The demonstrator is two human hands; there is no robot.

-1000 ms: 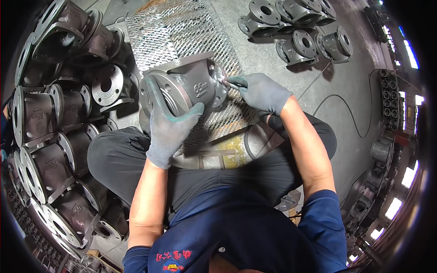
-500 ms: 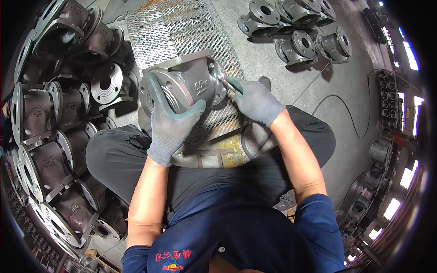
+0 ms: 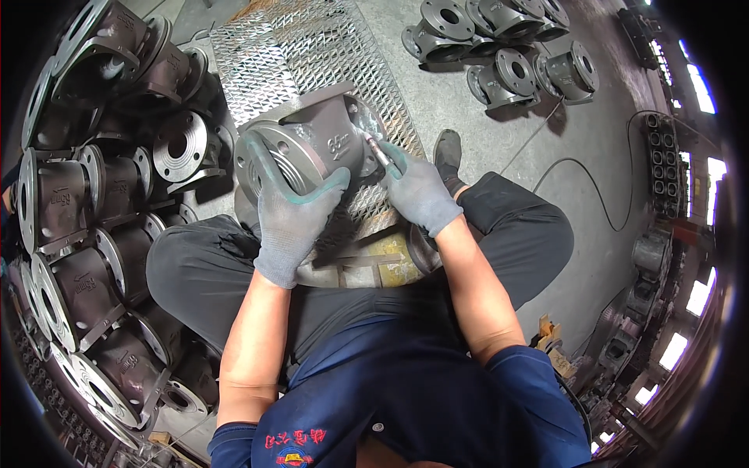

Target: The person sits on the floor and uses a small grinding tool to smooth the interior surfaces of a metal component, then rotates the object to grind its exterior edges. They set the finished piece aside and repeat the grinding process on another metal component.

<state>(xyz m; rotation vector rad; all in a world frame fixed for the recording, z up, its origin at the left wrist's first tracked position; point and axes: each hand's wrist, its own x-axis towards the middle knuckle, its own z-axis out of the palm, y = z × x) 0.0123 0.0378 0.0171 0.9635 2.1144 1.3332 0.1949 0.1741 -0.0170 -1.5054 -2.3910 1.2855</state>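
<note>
Dark grey flanged casting [image 3: 318, 134] (matte, round-ended)

Mounted on the head as the left unit of a side-by-side fisheye pair; upright, unmirrored, and aimed steeply down past the navy shirt [image 3: 437, 374] and over the folded legs [image 3: 204, 265]. Positioned closest to the shirt at the lower edge, farther from the gloved left hand [image 3: 290, 214] and gloved right hand [image 3: 424, 191] just above frame centre, and farther again from the concrete floor [image 3: 589, 207] toward the right. Wide enough to include stacked flanged valve-body castings [image 3: 64, 199] along the left rim and bright windows [image 3: 701, 300] along the right, with straight edges bowed toward a dark rounded border.
</note>
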